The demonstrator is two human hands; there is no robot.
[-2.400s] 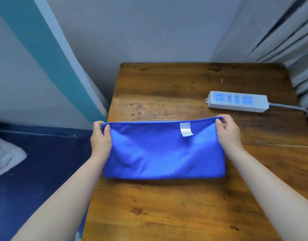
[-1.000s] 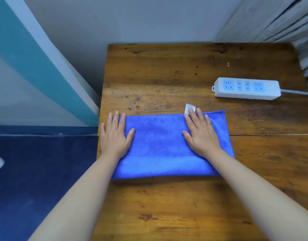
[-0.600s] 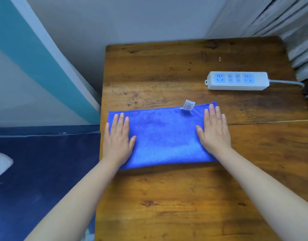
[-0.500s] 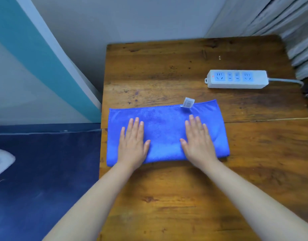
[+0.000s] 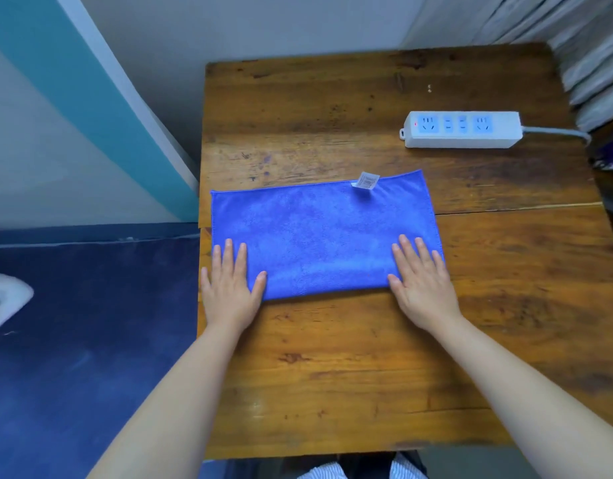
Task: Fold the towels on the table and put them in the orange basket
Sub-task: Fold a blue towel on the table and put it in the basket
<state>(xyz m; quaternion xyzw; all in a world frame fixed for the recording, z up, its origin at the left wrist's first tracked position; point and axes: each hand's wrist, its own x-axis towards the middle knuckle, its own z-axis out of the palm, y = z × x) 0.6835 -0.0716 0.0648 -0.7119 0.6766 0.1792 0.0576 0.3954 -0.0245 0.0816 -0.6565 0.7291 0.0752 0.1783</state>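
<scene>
While the wooden surface point(image 5: 367, 357) fills most of the frame from the centre to the right edge, a dark blue floor point(image 5: 84, 340) takes up the lower left, and a pale wall point(image 5: 229, 22) with a slanting teal stripe point(image 5: 73, 88) runs across the top and upper left. Grey pleated curtains point(image 5: 581, 39) hang in the upper right corner. The surface is scuffed and stained, with a thin seam line running out to its right edge.

The blue towel point(image 5: 319, 236) lies flat at the centre of the frame as a wide folded rectangle, its left end at the surface's left edge. A white power strip point(image 5: 462, 129) sits well apart from it in the upper right, its grey cable point(image 5: 557, 133) leading off to the right. A bit of white cloth point(image 5: 4, 299) lies on the floor at the left edge of the frame.

The left hand point(image 5: 231, 288) rests palm down on the towel's lower left corner, fingers point(image 5: 228, 252) straight and slightly spread, gripping nothing. The right hand point(image 5: 422, 285) lies the same way on the lower right corner. A small white tag point(image 5: 367, 181) sticks up at the towel's upper edge.
</scene>
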